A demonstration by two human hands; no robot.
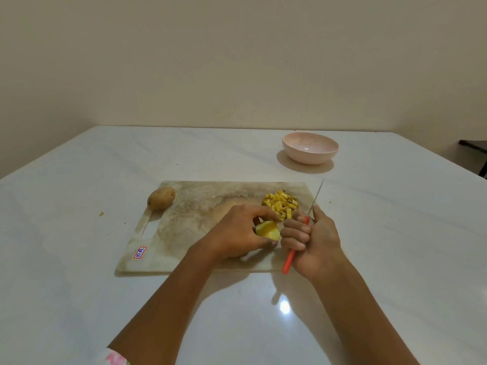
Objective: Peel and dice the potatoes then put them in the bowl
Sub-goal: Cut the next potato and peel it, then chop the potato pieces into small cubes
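Observation:
A stained white cutting board (200, 206) lies on the table. My left hand (237, 233) grips a peeled yellow potato piece (268, 231) above the board's near right part. Just to its right, my right hand (308, 238) holds a knife (289, 259) by its orange handle, the thin blade pointing up and away. A pile of diced potato (281, 203) sits at the board's far right corner. An unpeeled potato (161, 197) rests on the board's far left corner. The pink bowl (310, 148) stands beyond the board to the right, with nothing visible inside.
The white glossy table (79, 259) stretches wide on all sides. A small scrap (101, 213) lies left of the board. A plain wall runs behind the table's far edge, and a dark piece of furniture (474, 146) shows at the far right.

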